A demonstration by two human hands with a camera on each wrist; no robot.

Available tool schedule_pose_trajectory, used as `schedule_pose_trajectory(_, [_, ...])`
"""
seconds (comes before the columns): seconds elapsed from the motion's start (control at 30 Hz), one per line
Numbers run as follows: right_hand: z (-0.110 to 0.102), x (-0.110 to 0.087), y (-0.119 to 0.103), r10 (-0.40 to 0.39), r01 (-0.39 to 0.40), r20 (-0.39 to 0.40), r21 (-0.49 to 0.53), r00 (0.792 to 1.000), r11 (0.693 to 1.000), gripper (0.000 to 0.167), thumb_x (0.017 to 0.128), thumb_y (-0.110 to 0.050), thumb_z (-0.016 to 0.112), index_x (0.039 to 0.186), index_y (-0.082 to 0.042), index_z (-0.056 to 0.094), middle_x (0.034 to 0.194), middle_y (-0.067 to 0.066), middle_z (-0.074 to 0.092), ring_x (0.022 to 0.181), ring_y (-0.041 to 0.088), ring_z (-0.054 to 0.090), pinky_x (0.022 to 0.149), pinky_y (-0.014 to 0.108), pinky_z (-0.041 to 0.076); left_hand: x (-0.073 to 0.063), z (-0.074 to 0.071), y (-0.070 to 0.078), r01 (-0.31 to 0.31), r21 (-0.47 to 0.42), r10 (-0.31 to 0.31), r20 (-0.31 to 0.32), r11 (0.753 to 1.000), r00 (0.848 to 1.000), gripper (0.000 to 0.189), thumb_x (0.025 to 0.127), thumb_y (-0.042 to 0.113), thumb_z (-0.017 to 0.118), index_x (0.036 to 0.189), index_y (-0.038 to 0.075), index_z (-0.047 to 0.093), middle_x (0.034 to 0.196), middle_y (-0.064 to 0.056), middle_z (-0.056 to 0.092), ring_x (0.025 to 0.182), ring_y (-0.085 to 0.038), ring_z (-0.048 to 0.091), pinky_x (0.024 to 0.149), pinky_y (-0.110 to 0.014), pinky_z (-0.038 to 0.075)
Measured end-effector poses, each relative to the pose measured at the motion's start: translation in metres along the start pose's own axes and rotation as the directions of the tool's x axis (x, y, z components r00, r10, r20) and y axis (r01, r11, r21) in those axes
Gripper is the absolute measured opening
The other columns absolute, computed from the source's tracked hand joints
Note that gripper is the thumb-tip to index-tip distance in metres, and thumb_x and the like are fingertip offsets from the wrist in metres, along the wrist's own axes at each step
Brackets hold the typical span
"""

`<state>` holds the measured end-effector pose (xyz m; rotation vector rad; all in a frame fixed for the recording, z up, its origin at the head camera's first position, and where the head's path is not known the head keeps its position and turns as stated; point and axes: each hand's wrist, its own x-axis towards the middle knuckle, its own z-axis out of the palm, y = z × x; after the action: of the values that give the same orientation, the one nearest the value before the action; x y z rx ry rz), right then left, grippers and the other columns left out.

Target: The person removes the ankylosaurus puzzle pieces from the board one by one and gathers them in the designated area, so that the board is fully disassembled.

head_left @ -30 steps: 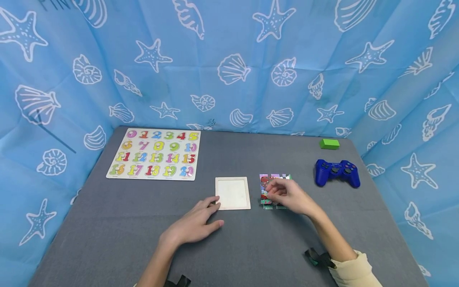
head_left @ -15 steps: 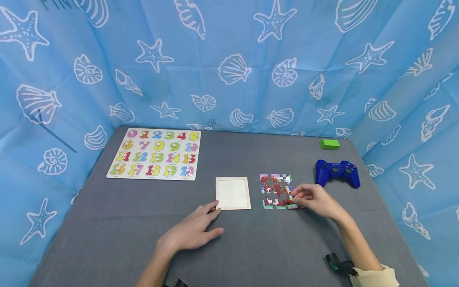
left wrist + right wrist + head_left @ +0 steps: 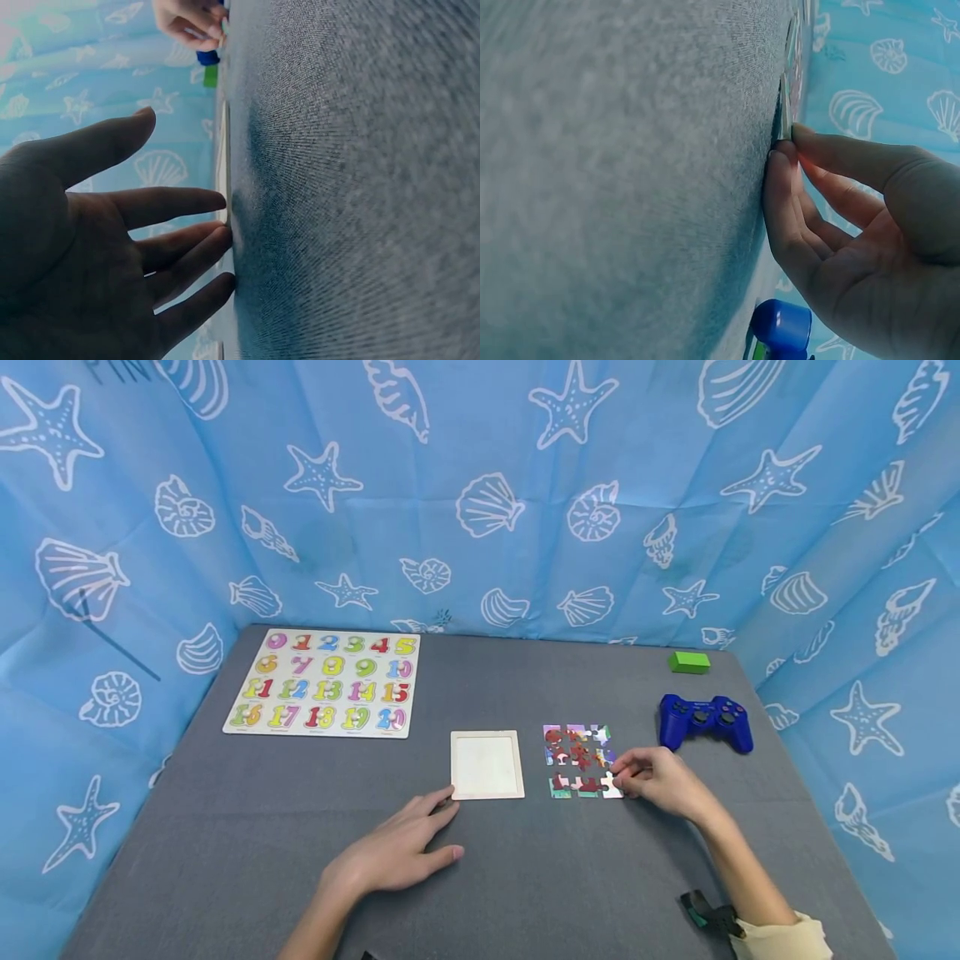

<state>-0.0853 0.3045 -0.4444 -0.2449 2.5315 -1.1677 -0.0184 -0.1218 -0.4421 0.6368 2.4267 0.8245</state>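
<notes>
My left hand (image 3: pixel 397 847) lies with its fingers extended, the fingertips at the lower left corner of a square wooden puzzle frame (image 3: pixel 487 735). In the left wrist view the fingertips meet the frame's thin edge (image 3: pixel 223 165). To the right of the frame, colourful jigsaw pieces (image 3: pixel 577 756) are laid out in rows, with a gap above the bottom row. At their lower right corner my right hand (image 3: pixel 660 781) pinches a jigsaw piece (image 3: pixel 611 787), which looks pale from glare. The right wrist view shows that piece (image 3: pixel 785 112) between thumb and fingertips, tilted up from the cloth.
A number puzzle board (image 3: pixel 322 683) lies at the back left. A blue game controller (image 3: pixel 705 720) is beyond my right hand, with a green block (image 3: pixel 689 662) behind it. A blue shell-print curtain (image 3: pixel 480 560) encloses the grey table (image 3: pixel 247 835).
My right hand has moved from above the jigsaw pieces to their lower right corner and taken hold of the piece there. That piece now looks pale. My left hand has slid slightly down.
</notes>
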Motion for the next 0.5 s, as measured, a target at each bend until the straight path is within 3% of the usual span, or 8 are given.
schedule_pose_trajectory(0.5, [0.0068, 0.0045, -0.0034, 0.056, -0.064, -0.083, -0.099, 0.995, 0.993, 0.006, 0.097, 0.000, 0.075, 0.102, 0.003, 0.077, 0.085, 0.010, 0.075, 0.070, 0.009, 0.069, 0.062, 0.025, 0.060, -0.0022, -0.0008, -0.0021, 0.002, -0.017, -0.002, -0.004, 1.000, 1.000, 0.071, 0.109, 0.046, 0.064, 0.163, 0.003, 0.048, 0.179, -0.008, 0.033, 0.163, -0.030, 0.038, 0.124, -0.062, 0.041])
